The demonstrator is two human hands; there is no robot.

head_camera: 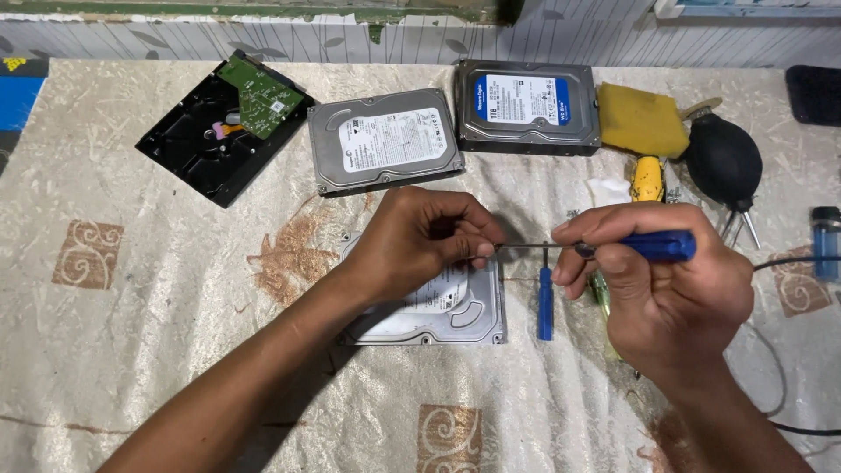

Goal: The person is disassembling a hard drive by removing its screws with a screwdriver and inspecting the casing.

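Right hand point(670, 293) fingers closed around blue-handled screwdriver point(653, 246), shaft held level, pointing left. Left hand point(420, 241) fingertips pinched on shaft tip, above silver hard drive point(455, 317) lying flat on patterned tablecloth point(158, 350). Second blue screwdriver point(545, 302) just beside drive. Farther back: two more hard drives point(385, 140), opened black drive with green circuit board point(258, 95), yellow cloth point(641, 118), black air blower point(723, 162).

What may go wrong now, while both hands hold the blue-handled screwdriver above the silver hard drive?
1. The left hand pinches the tip of the blue-handled screwdriver, held by the right hand; a slip might prick a finger.
2. The tip might scratch the silver hard drive below.
3. The small blue screwdriver lying beside the drive might get knocked away.
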